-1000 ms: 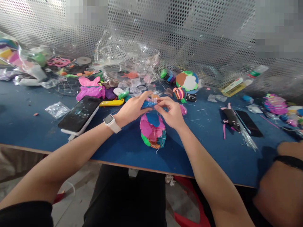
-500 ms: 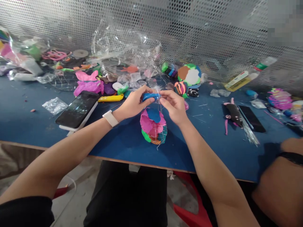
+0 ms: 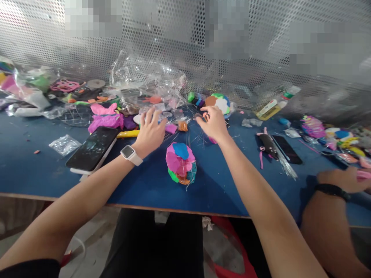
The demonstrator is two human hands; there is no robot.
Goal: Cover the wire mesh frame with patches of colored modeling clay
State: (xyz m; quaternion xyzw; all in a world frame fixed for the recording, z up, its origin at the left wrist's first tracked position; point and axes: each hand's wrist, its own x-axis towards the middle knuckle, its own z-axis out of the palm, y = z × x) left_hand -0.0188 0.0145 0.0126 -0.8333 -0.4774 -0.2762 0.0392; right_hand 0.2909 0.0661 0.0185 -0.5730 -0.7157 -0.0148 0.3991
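A wire-frame ball patched with pink, blue, green and orange clay sits on the blue table between my forearms. My left hand, with a white watch on its wrist, reaches forward with fingers spread over clay bits and clear wrappers; I see nothing in it. Farther back, my right hand hovers near a striped clay piece, fingers curled; whether they grip anything is hidden. Thin wires lie on the table between both hands.
A black phone on a white block and a yellow knife lie at left. Clear plastic bags and clay pieces crowd the back against a perforated metal wall. A black clay figure lies right. Another person's arm rests at right.
Both hands have left the spot above the ball, where they pinched a blue clay piece, and reached forward into the clutter. The blue piece is no longer in them.
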